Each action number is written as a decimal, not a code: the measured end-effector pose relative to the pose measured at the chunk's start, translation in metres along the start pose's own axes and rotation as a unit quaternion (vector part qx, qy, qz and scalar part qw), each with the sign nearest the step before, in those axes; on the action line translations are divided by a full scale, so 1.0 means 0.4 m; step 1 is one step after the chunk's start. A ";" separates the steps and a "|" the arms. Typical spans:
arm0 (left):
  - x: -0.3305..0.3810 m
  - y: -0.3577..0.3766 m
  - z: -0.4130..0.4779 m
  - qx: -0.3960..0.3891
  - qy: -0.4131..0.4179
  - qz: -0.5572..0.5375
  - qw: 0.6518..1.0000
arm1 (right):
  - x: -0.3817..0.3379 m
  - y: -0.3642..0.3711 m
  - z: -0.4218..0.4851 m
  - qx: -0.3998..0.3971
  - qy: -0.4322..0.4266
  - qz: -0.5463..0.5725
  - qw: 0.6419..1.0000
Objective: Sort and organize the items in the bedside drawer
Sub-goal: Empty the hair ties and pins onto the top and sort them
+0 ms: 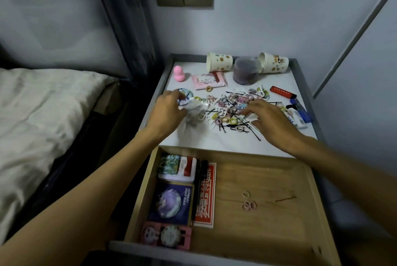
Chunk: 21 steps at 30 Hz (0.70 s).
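Note:
The wooden drawer point(268, 244) stands pulled out below the white nightstand top point(214, 141). Cards, a black pen and a red packet point(205, 195) line its left side; a few small hair ties point(249, 203) and a bobby pin point(285, 199) lie on its floor. On the top lies a heap of hair ties, bobby pins and badges point(232, 109). My left hand point(169, 111) grips a clear plastic bag point(193, 119) beside a round badge point(184, 95). My right hand point(266, 117) rests fingertips-down on the heap, fingers spread.
Two paper cups point(219, 61) point(274, 63), a lidded plastic jar point(247, 70), a pink sponge point(179, 73) and a pink tissue pack point(208, 80) sit at the back. A red lighter point(282, 92) and blue pens point(300, 111) lie right. A bed point(43, 115) is left.

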State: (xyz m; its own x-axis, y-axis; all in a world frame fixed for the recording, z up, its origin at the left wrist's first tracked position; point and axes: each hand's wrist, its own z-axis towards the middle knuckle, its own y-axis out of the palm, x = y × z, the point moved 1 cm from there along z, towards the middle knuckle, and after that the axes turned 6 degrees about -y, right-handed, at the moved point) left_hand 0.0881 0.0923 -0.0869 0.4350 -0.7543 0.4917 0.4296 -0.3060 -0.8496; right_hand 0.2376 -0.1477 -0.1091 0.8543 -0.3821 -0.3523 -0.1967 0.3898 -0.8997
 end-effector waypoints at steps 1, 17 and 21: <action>0.019 0.003 -0.017 0.009 0.026 0.002 1.000 | -0.010 -0.012 -0.015 0.018 -0.008 0.009 1.000; 0.167 0.366 -0.384 -0.368 0.197 0.116 0.901 | 0.010 0.127 -0.376 -0.410 -0.037 -0.324 0.852; 0.174 0.431 -0.407 -0.372 0.178 0.099 0.906 | 0.015 0.129 -0.371 -0.415 -0.063 -0.326 0.847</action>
State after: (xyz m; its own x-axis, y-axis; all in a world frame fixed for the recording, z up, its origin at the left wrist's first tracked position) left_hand 0.0638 -0.1076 -0.2302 0.1057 -0.9363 0.3349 -0.3388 -0.3506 -0.8731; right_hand 0.1613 -0.2541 -0.1958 0.9459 -0.1771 0.2719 0.1103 -0.6126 -0.7827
